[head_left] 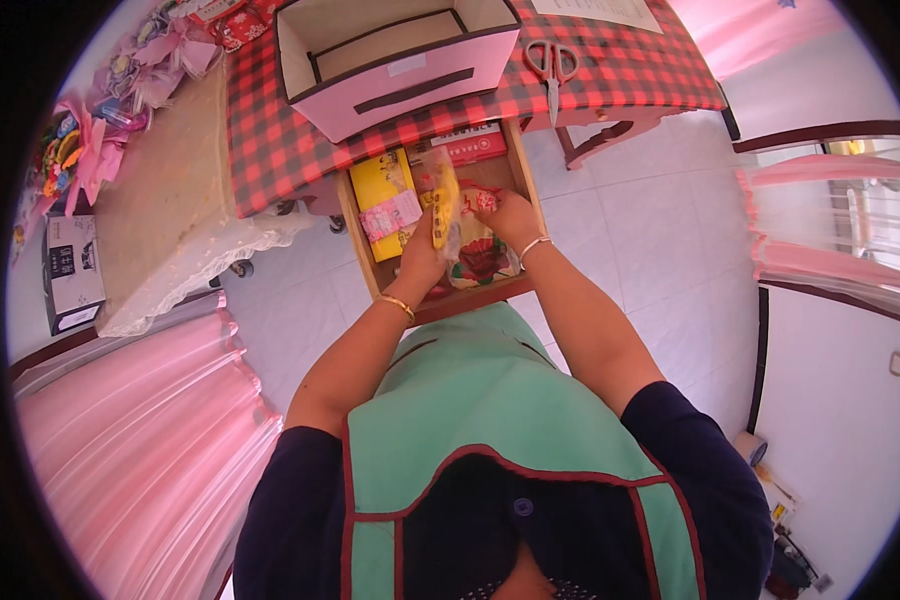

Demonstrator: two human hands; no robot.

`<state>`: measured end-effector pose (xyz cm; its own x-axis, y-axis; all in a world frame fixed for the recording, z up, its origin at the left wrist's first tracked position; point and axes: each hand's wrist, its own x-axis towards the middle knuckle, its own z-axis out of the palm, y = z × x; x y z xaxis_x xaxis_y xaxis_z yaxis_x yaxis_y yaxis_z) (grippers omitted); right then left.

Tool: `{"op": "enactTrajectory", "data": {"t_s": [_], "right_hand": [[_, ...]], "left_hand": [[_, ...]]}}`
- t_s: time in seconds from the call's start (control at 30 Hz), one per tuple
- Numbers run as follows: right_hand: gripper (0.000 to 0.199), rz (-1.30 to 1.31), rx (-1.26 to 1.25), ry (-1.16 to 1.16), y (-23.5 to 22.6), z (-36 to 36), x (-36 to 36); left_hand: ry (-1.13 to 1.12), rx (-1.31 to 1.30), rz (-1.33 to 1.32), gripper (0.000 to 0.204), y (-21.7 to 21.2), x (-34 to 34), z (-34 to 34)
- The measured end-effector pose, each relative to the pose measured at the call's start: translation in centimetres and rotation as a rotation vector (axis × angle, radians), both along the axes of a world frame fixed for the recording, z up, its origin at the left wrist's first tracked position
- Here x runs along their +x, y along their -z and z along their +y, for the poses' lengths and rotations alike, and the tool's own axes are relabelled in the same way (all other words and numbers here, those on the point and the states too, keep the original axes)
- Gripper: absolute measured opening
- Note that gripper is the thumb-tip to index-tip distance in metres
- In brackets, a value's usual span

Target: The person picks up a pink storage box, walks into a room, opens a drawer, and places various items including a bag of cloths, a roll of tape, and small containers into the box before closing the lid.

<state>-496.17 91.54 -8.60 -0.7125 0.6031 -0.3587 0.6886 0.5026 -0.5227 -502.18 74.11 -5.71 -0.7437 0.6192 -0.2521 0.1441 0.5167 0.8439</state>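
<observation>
- Yellow packet [441, 207] in clear wrap, held upright over the open wooden drawer [362, 250], just below the edge of the checked worktop [270, 140]
- Left hand [422, 255] closed round the packet's lower end, fingers wrapped on it
- Right hand [508, 215] pressed down on a flowered bag [480, 262] in the drawer, fingers curled on its top; whether gripping or only steadying could not be told
- Beside these in the drawer: a yellow box [385, 200] with a pink label, and a red box [470, 147] at the back
- On the worktop: a pink fabric bin [400, 70] and scissors [552, 68], well apart from both hands
- Judged as sorting or packing goods in the drawer, mid-step
- Next move judged to need a free gap between yellow box and flowered bag, with the packet lowered straight
</observation>
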Motion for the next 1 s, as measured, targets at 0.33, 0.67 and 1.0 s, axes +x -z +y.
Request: {"op": "enactTrajectory", "data": {"t_s": [0.33,0.67,1.0], "right_hand": [[0.023,0.655,-0.691,0.32,-11.7,2.4,2.7],[0.03,0.495,-1.374,0.175,-13.1,-0.5,4.4],[0.029,0.625,-1.292,0.398,-10.0,-1.9,3.9]], "left_hand": [[0.275,0.212,0.607,0.068,-9.2,-0.3,-0.7],[-0.057,0.241,0.735,0.059,-9.6,0.6,-4.1],[0.295,0.17,-0.606,0.076,-3.6,1.9,-7.2]]}}
